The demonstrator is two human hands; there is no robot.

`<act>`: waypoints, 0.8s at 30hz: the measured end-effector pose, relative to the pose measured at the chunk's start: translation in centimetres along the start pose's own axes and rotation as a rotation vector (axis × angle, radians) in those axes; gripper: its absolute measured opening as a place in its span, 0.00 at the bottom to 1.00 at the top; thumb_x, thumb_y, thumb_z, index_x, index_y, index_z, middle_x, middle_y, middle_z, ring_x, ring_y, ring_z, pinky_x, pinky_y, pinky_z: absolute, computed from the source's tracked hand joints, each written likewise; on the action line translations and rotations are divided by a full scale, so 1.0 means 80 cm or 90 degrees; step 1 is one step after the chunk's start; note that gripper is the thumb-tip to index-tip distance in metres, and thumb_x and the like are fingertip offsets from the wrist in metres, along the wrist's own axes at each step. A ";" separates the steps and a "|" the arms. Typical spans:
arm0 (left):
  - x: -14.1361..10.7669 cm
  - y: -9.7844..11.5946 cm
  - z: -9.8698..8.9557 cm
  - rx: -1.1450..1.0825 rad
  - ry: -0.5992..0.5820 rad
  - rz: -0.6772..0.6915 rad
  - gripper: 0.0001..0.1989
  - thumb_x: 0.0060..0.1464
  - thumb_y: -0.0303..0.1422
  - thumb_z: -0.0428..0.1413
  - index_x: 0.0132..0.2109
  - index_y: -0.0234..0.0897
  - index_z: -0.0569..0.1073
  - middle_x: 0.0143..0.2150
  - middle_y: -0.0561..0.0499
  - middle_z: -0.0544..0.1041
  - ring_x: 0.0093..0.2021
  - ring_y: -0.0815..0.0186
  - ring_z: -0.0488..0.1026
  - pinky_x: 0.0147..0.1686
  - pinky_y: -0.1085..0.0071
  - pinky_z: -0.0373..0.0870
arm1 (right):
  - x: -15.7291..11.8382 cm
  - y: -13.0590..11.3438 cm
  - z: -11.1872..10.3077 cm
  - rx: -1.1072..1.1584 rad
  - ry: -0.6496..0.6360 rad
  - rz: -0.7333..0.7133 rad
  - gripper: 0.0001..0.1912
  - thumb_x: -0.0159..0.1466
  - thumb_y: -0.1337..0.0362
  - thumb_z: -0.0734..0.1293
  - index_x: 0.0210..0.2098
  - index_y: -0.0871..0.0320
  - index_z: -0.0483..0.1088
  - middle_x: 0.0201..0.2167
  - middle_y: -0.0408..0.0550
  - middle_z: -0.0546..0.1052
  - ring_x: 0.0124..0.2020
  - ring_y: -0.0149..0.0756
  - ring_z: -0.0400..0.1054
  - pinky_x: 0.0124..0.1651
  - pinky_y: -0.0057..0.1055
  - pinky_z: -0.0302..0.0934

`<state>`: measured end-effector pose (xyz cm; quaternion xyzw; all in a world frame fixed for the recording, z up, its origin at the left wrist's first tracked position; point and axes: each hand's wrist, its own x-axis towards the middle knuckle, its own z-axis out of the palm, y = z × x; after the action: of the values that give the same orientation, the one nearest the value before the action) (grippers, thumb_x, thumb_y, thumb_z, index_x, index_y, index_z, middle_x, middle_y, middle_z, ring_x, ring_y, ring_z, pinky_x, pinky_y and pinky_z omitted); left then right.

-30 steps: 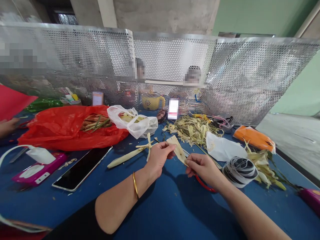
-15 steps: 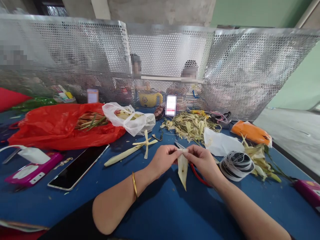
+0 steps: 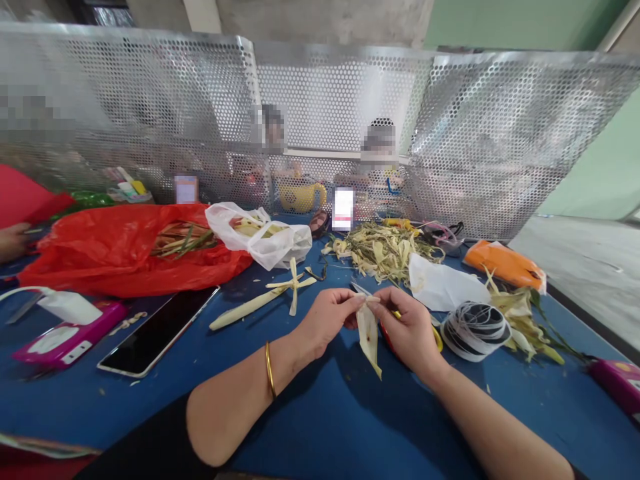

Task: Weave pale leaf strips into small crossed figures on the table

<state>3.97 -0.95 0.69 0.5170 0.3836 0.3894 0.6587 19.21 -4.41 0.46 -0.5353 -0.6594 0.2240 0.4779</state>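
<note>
Between my two hands hangs a pale leaf strip (image 3: 369, 339), its tip pointing down. My left hand (image 3: 336, 317) pinches its top from the left, thumb and fingers closed. My right hand (image 3: 406, 325) pinches the same top edge from the right. Scissors (image 3: 438, 339) with red and yellow handles lie on the blue table (image 3: 310, 413), partly hidden by my right hand; the blade tip shows behind the strip. Left of my hands lies a pale leaf cross (image 3: 293, 285), touching a long folded leaf (image 3: 245, 311).
A ribbon roll (image 3: 475, 331), white paper (image 3: 447, 283) and a dried leaf heap (image 3: 383, 250) lie right. Left are a phone (image 3: 159, 333), a purple power strip (image 3: 70, 337) and a red bag (image 3: 107, 250). A perforated screen (image 3: 340, 100) stands behind. Another person's hand (image 3: 13, 242) is far left.
The leaf strip's lower tip has swung slightly right. More of the scissors' yellow handle shows beside my right hand. Another person's hand has come into view at far left.
</note>
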 end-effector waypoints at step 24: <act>-0.001 0.003 0.003 0.035 0.071 0.031 0.16 0.47 0.44 0.59 0.24 0.35 0.70 0.19 0.56 0.66 0.21 0.72 0.61 0.24 0.75 0.60 | 0.005 0.000 0.006 0.173 -0.029 0.119 0.12 0.58 0.56 0.68 0.25 0.57 0.65 0.20 0.39 0.67 0.23 0.29 0.60 0.27 0.26 0.56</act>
<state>4.13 -1.07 0.97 0.5216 0.4174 0.4229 0.6123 18.77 -3.92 0.41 -0.5196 -0.5813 0.3667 0.5076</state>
